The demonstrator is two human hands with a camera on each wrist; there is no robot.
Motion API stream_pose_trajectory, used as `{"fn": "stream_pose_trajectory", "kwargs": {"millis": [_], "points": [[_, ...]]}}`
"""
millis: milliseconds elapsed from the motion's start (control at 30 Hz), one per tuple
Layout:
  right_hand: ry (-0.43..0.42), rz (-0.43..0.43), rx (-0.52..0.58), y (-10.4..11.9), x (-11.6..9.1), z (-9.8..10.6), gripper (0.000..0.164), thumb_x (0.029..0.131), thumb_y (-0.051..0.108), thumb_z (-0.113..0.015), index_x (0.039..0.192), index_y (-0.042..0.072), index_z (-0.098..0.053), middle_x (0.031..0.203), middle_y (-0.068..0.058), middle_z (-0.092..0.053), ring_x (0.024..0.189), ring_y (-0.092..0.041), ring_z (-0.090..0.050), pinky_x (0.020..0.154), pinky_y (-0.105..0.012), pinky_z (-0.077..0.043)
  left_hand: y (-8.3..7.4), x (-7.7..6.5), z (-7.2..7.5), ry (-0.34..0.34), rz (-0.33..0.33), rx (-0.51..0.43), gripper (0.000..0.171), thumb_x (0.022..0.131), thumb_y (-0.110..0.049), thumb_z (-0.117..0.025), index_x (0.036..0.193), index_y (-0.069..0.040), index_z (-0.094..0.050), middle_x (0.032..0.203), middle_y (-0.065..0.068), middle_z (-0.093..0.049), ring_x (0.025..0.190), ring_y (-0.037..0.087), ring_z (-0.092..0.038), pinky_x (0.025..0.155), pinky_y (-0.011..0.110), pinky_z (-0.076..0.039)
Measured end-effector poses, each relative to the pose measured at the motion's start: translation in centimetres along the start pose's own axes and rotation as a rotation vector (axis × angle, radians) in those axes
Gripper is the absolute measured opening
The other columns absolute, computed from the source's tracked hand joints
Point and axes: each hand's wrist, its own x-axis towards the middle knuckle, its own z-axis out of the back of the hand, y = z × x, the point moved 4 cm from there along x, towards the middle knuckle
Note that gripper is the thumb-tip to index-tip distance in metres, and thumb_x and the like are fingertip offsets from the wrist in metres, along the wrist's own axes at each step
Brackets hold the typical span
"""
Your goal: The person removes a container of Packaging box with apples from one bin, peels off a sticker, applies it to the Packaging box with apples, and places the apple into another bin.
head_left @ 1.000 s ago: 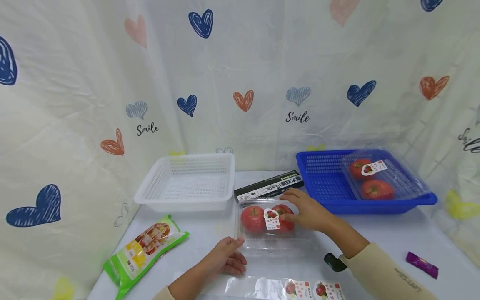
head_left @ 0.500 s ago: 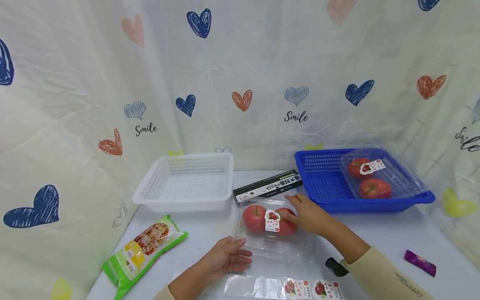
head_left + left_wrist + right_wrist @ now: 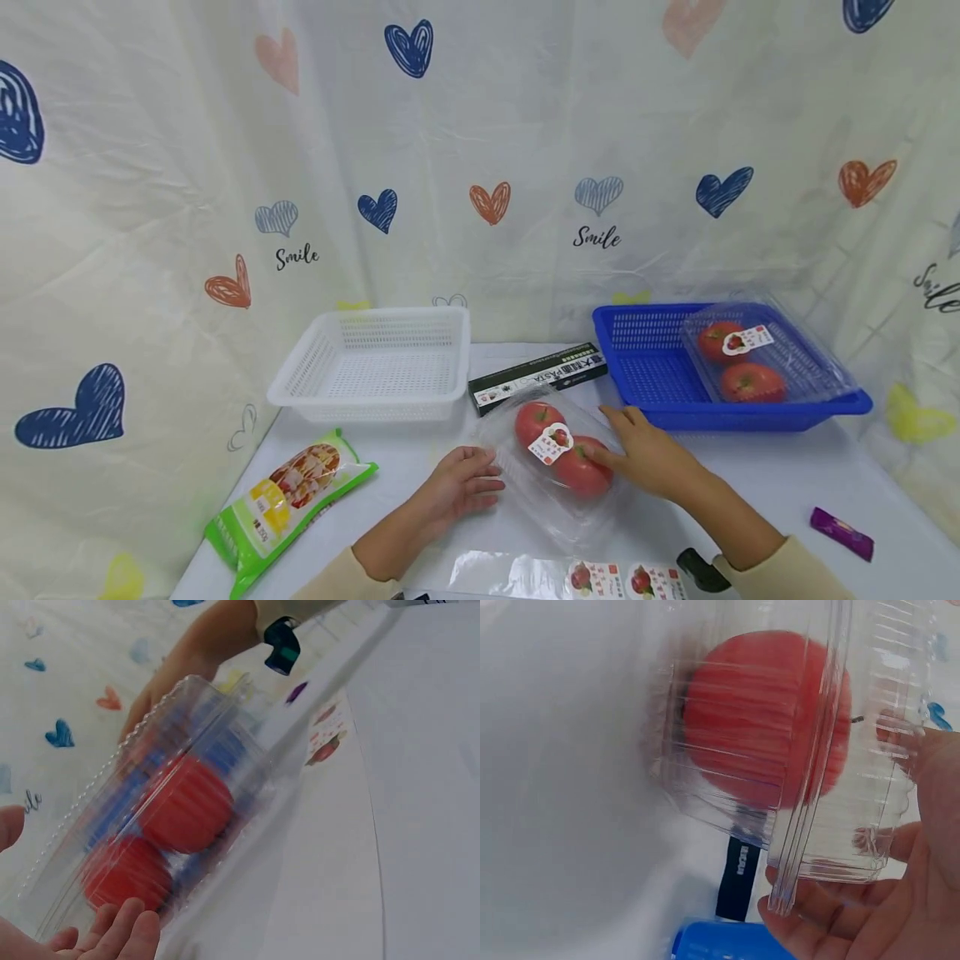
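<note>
A clear plastic clamshell box with two red apples inside sits turned at an angle in front of me, a white apple-print sticker across its lid. My right hand grips the box's right side; in the right wrist view the thumb lies over the lid and the fingers curl at the rim. On the other side, my left hand has its fingers loosely extended beside the box. Its fingertips appear close to the box wall in the left wrist view; whether they touch I cannot tell.
A white basket stands behind on the left. A blue basket at right bears another box of apples. Around lie a PASTA box, a green food bag, a sticker strip and a purple packet.
The apple box has turned clockwise, its right end swinging toward me. My right hand has moved nearer along with it, and my left hand has shifted slightly away from me.
</note>
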Motion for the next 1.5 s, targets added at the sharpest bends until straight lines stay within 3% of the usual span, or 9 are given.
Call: {"fn": "stream_pose_trajectory", "kwargs": {"millis": [133,267,367,567,767,933,1133,1300,1500], "points": [[-0.016,-0.050,0.008,0.0,-0.6,0.1,0.097,0.084,0.073,-0.052,0.145,-0.001,-0.038,0.132,-0.029,-0.049,0.114,-0.049,-0.052,0.089,-0.064,-0.042,-0.1,0.5,-0.7,-0.014,-0.014,0.008,0.061,0.091,-0.029,-0.068,0.131,0.003,-0.035,0.115,0.015,-0.058,0.096,0.024,-0.064,0.088,0.044,-0.051],[0.032,-0.115,0.050,-0.1,-0.9,0.0,0.102,0.082,0.075,-0.052,0.146,-0.002,-0.035,0.106,-0.014,-0.063,0.092,-0.032,-0.061,0.076,-0.051,-0.050,0.0,1.0,-1.1,-0.031,-0.014,0.051,0.064,0.091,-0.029,-0.067,0.137,0.003,-0.036,0.121,0.015,-0.054,0.096,0.023,-0.062,0.087,0.042,-0.051],[0.072,-0.141,0.092,-0.2,-1.1,-0.2,0.101,0.084,0.072,-0.054,0.147,-0.003,-0.031,0.090,-0.004,-0.061,0.076,-0.019,-0.057,0.065,-0.041,-0.049,0.4,1.3,-1.3,-0.046,0.005,0.104,0.060,0.090,-0.033,-0.069,0.132,-0.001,-0.041,0.120,0.013,-0.052,0.094,0.023,-0.060,0.083,0.041,-0.053],[0.094,-0.155,0.146,0.2,-1.4,-0.4,0.100,0.084,0.068,-0.057,0.147,-0.004,-0.030,0.081,-0.002,-0.058,0.070,-0.016,-0.055,0.059,-0.036,-0.047,0.6,2.2,-1.6,-0.088,0.047,0.215,0.053,0.083,-0.039,-0.077,0.112,-0.008,-0.047,0.106,0.009,-0.051,0.086,0.021,-0.053,0.071,0.033,-0.054],[0.135,-0.161,0.164,0.7,-1.2,-0.2,0.102,0.082,0.069,-0.061,0.146,-0.006,-0.032,0.082,-0.003,-0.058,0.075,-0.017,-0.057,0.063,-0.040,-0.049,-0.4,3.0,-1.9,-0.107,0.049,0.296,0.057,0.083,-0.049,-0.073,0.114,-0.012,-0.043,0.104,0.011,-0.055,0.085,0.024,-0.056,0.064,0.033,-0.051],[0.163,-0.177,0.195,1.0,-1.2,-0.1,0.101,0.083,0.067,-0.060,0.146,-0.007,-0.031,0.083,-0.003,-0.058,0.075,-0.017,-0.056,0.061,-0.038,-0.048,-0.8,3.1,-2.0,-0.097,0.057,0.270,0.059,0.083,-0.051,-0.072,0.117,-0.014,-0.040,0.121,0.010,-0.052,0.089,0.024,-0.063,0.067,0.034,-0.052],[0.160,-0.149,0.290,1.7,-0.8,0.9,0.095,0.087,0.062,-0.060,0.148,-0.004,-0.029,0.082,-0.003,-0.056,0.072,-0.017,-0.054,0.059,-0.035,-0.046,-2.3,2.4,-1.9,-0.088,0.034,0.234,0.046,0.088,-0.033,-0.066,0.118,-0.009,-0.041,0.119,0.015,-0.051,0.095,0.029,-0.061,0.074,0.037,-0.055],[0.133,-0.074,0.400,2.0,-0.4,2.8,0.076,0.095,0.052,-0.055,0.147,0.000,-0.033,0.087,-0.004,-0.058,0.074,-0.019,-0.056,0.061,-0.034,-0.047,-4.1,2.1,-1.7,-0.049,0.005,0.105,0.039,0.088,-0.024,-0.061,0.117,-0.005,-0.044,0.118,0.017,-0.050,0.103,0.037,-0.062,0.081,0.045,-0.055],[-0.025,-0.015,0.231,-0.5,0.4,6.6,0.067,0.096,0.055,-0.050,0.138,0.002,-0.050,0.101,-0.007,-0.063,0.085,-0.021,-0.058,0.069,-0.040,-0.051,-7.3,3.1,-2.3,-0.009,-0.026,0.094,0.046,0.087,-0.028,-0.061,0.122,-0.005,-0.041,0.122,0.017,-0.049,0.104,0.037,-0.062,0.082,0.047,-0.053]]}}
